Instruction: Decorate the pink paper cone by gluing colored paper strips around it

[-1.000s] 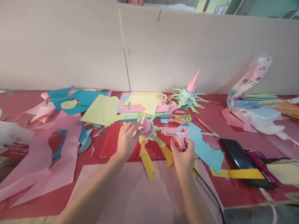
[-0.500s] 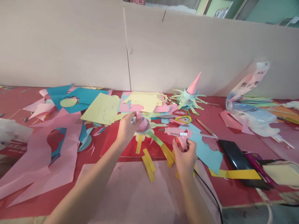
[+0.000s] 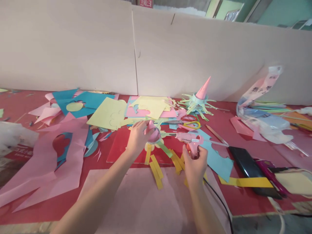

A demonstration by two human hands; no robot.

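My left hand (image 3: 139,136) is closed on a pink paper cone (image 3: 151,128), which is tilted and has paper strips and pale round pieces around its base. A green strip (image 3: 165,148) and a yellow strip (image 3: 148,154) reach out from it towards me. In my right hand (image 3: 196,165) is a pink glue gun (image 3: 187,137), its nozzle pointing left at the cone's base. Whether the nozzle touches the paper I cannot tell. Loose yellow strips (image 3: 156,171) lie just below, on a pink sheet (image 3: 141,201).
A finished-looking cone piece (image 3: 203,89) stands at the back. Scissors (image 3: 191,123) lie before it. At right are a pencil (image 3: 216,134), a black phone (image 3: 246,165) and a plastic bag (image 3: 268,122). Cut paper (image 3: 70,156) covers the left. A black cable (image 3: 219,198) trails from the gun.
The whole view has shifted slightly. My left hand has tipped the cone and come a little lower with it. The glue gun stays close by at its right.
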